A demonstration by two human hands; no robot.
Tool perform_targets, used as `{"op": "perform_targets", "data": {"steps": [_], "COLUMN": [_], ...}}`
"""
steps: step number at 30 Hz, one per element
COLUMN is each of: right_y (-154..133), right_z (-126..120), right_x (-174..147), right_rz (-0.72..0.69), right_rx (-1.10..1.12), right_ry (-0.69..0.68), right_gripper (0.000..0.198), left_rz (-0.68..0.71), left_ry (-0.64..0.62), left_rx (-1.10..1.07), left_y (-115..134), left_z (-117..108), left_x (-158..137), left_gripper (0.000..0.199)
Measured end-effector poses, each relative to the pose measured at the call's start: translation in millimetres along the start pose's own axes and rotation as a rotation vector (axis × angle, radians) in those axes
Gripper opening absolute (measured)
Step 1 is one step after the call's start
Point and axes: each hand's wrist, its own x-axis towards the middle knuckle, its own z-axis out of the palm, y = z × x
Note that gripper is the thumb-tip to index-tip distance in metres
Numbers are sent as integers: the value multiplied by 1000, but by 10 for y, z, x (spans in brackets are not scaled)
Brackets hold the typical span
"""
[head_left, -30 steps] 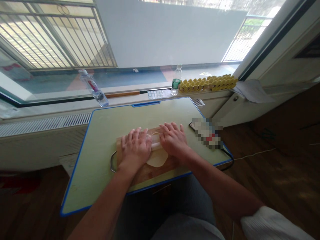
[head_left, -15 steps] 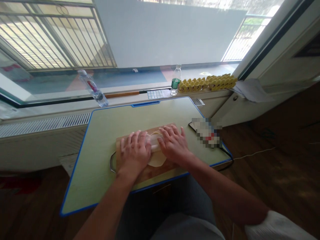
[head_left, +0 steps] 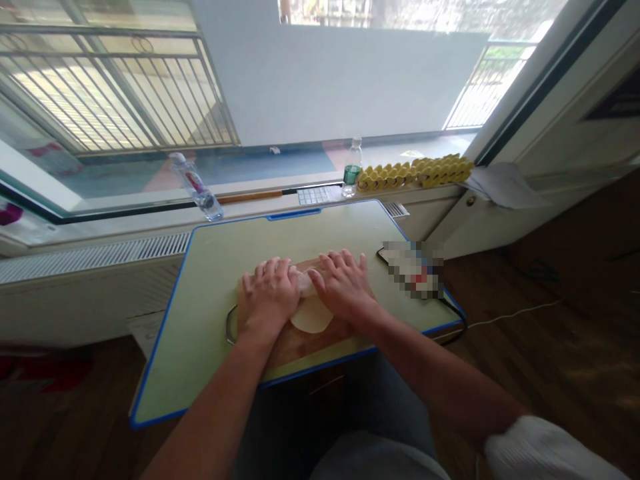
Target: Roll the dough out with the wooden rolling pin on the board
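Observation:
A whitish rolling pin lies across a thin, pale round of dough on a wooden cutting board. My left hand rests palm down over the pin's left part, its fingers stretched forward. Over the right part lies my right hand, with fingers spread and the thumb pointing inward by the pin. Only the pin's middle shows between the hands; its ends are hidden. The near part of the dough is bare, while the hands and pin cover much of the rest. A metal handle sticks out from the board's left side.
The board sits on a pale green table with a blue rim. A pixelated phone-like object with a black strap lies on the right. Along the sill are two plastic bottles, a brown stick and yellow egg trays.
Both hands have pushed the rolling pin forward, away from me, baring more of the near dough. The head view has tilted up slightly.

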Motion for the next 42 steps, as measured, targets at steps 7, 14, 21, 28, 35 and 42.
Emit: {"op": "perform_targets", "data": {"steps": [7, 14, 21, 28, 35, 42], "right_y": [7, -7, 71, 114, 134, 185], "right_z": [-44, 72, 5, -22, 40, -11], "right_x": [-186, 373, 215, 39, 434, 125], "right_rz": [-15, 27, 71, 42, 72, -15], "right_rx": [28, 41, 31, 8, 57, 26], "right_ry": [-22, -27, -60, -13, -48, -30], "right_gripper": [57, 60, 67, 59, 61, 56], "left_rz": [74, -9, 97, 114, 49, 124], "left_ry": [-1, -6, 78, 58, 4, 9], "left_rx": [29, -36, 30, 41, 15, 59], "left_y": [-57, -52, -70, -95, -83, -77], "left_z": [11, 45, 72, 70, 30, -16], "left_x": [-319, 200, -224, -408, 34, -239], "left_gripper": [54, 49, 55, 56, 53, 58]}}
